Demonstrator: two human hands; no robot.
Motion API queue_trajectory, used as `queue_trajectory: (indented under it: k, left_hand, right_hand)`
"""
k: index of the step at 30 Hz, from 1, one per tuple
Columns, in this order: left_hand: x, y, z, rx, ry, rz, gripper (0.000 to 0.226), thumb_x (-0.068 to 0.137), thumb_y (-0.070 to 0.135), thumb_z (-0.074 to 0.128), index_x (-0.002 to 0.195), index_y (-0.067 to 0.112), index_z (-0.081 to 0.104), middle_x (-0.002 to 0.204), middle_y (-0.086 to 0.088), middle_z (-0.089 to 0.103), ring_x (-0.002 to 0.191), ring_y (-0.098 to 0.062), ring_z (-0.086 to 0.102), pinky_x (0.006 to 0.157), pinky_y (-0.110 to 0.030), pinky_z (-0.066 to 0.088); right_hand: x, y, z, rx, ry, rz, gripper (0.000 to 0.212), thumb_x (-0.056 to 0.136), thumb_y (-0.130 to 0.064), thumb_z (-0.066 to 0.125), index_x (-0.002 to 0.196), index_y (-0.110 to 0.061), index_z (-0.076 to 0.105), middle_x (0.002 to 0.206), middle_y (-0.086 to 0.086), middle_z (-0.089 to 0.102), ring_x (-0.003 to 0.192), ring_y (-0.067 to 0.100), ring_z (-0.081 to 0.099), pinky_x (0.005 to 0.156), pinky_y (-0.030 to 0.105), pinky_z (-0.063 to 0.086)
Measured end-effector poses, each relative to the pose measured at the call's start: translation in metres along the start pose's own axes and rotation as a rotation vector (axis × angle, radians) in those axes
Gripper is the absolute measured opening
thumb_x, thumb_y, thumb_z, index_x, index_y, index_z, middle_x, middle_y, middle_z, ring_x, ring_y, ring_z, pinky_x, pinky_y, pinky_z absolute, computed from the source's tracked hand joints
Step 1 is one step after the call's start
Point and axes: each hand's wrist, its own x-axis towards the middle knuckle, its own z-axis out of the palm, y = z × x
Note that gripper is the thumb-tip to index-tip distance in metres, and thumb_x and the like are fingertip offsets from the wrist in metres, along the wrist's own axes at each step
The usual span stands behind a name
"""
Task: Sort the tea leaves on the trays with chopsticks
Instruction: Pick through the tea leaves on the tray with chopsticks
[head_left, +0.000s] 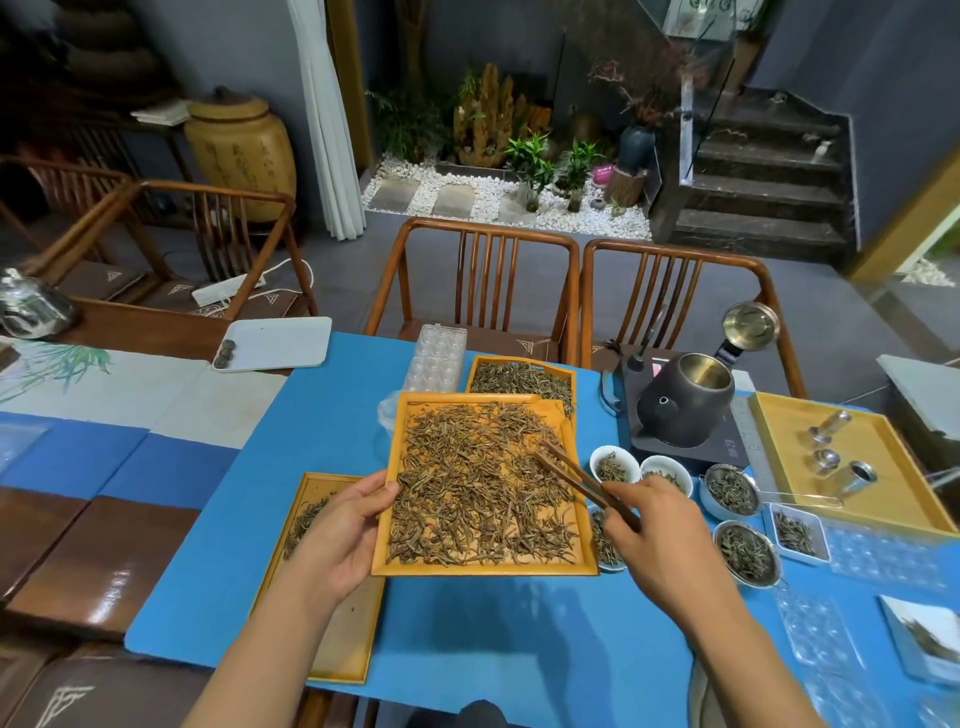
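Left hand (343, 525) grips tray (395, 569) edge; right hand (654, 525) pinches chopsticks (576, 480) over tea leaves (478, 483).

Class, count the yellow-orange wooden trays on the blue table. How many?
4: the big tray gripped by the left hand, one below that hand, one behind, and one at right with metal cups. Others may be hidden.

Grey walls and floor, two wooden chairs (571, 291), a pebble garden (498, 197), dark stairs (763, 197).

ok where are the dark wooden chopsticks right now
In the head view, right of centre: the dark wooden chopsticks are in the right hand, tips over the leaf-covered orange wooden tray.
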Motion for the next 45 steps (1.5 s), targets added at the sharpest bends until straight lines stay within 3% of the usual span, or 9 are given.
queue_trajectory:
  k: [4, 13, 16, 18, 20, 27, 32, 37, 45]
  left_hand:
    - [-0.001, 0.001, -0.001, -0.008, -0.005, -0.007, 0.034, 0.100, 0.000, 0.045, 0.130, -0.001, 0.060, 0.124, -0.025, 0.069, 0.106, -0.035, 0.072, 0.087, -0.051, 0.060]
    - [-0.007, -0.006, 0.002, 0.036, -0.029, -0.004, 0.034, 0.098, -0.001, 0.048, 0.128, -0.001, 0.062, 0.126, -0.026, 0.068, 0.111, -0.039, 0.069, 0.094, -0.054, 0.056]
    - [-0.006, -0.005, 0.000, 0.047, -0.008, 0.006, 0.037, 0.097, -0.001, 0.050, 0.132, -0.001, 0.059, 0.132, -0.027, 0.064, 0.127, -0.044, 0.058, 0.110, -0.060, 0.042]
    - [-0.006, -0.004, -0.001, 0.048, -0.004, 0.013, 0.036, 0.097, -0.002, 0.049, 0.132, -0.001, 0.060, 0.129, -0.026, 0.066, 0.123, -0.042, 0.061, 0.108, -0.058, 0.045]
    - [-0.007, -0.003, -0.002, 0.046, -0.007, 0.010, 0.035, 0.097, -0.002, 0.048, 0.130, 0.000, 0.061, 0.127, -0.025, 0.068, 0.119, -0.040, 0.064, 0.104, -0.054, 0.050]
    - [-0.003, -0.006, -0.004, 0.055, 0.015, 0.026, 0.040, 0.096, -0.002, 0.052, 0.136, -0.002, 0.056, 0.135, -0.028, 0.061, 0.134, -0.047, 0.049, 0.115, -0.062, 0.034]
    - [-0.003, -0.008, -0.001, 0.077, 0.014, 0.028, 0.038, 0.096, -0.001, 0.052, 0.134, -0.001, 0.059, 0.138, -0.030, 0.058, 0.138, -0.050, 0.042, 0.117, -0.063, 0.029]
    - [-0.004, -0.009, -0.002, 0.079, 0.003, 0.037, 0.043, 0.091, 0.001, 0.057, 0.134, -0.001, 0.058, 0.143, -0.034, 0.050, 0.132, -0.045, 0.047, 0.120, -0.063, 0.023]
    - [-0.002, -0.013, -0.003, 0.082, -0.048, 0.031, 0.038, 0.095, -0.001, 0.053, 0.132, -0.001, 0.060, 0.133, -0.029, 0.062, 0.134, -0.048, 0.049, 0.115, -0.063, 0.033]
  right_hand:
    - [0.004, 0.000, 0.002, 0.015, 0.020, -0.032, 0.014, 0.088, -0.023, 0.058, 0.093, -0.027, 0.071, 0.078, -0.010, 0.046, 0.067, 0.007, 0.046, 0.052, 0.033, 0.038]
    - [0.025, -0.007, 0.016, -0.033, -0.019, -0.086, 0.026, 0.093, -0.025, 0.056, 0.116, -0.028, 0.066, 0.093, -0.002, 0.052, 0.086, 0.019, 0.054, 0.070, 0.036, 0.046]
    - [0.024, 0.000, 0.016, -0.049, -0.021, -0.091, 0.018, 0.092, -0.026, 0.054, 0.104, -0.032, 0.067, 0.084, -0.005, 0.049, 0.078, 0.018, 0.052, 0.062, 0.034, 0.040]
    - [0.023, 0.003, 0.015, -0.044, -0.012, -0.088, 0.015, 0.092, -0.026, 0.054, 0.100, -0.032, 0.066, 0.082, -0.005, 0.048, 0.077, 0.018, 0.052, 0.060, 0.034, 0.039]
    - [0.023, 0.004, 0.014, -0.050, -0.017, -0.087, 0.017, 0.091, -0.024, 0.055, 0.103, -0.031, 0.067, 0.083, -0.003, 0.050, 0.077, 0.017, 0.050, 0.062, 0.034, 0.039]
    - [0.023, -0.005, 0.013, -0.044, 0.004, -0.095, 0.016, 0.092, -0.026, 0.054, 0.103, -0.032, 0.064, 0.082, -0.006, 0.046, 0.076, 0.013, 0.048, 0.060, 0.032, 0.037]
    - [0.026, -0.014, 0.018, -0.073, -0.015, -0.048, 0.018, 0.094, -0.026, 0.053, 0.108, -0.025, 0.064, 0.089, -0.003, 0.048, 0.085, 0.018, 0.052, 0.067, 0.036, 0.045]
    - [0.025, -0.025, 0.020, -0.058, -0.025, -0.088, 0.030, 0.093, -0.025, 0.054, 0.121, -0.028, 0.064, 0.090, -0.005, 0.047, 0.082, 0.012, 0.044, 0.070, 0.031, 0.040]
    - [0.021, -0.059, 0.035, -0.021, -0.108, -0.207, 0.025, 0.096, -0.025, 0.051, 0.118, -0.024, 0.062, 0.095, -0.002, 0.047, 0.092, 0.021, 0.054, 0.079, 0.040, 0.049]
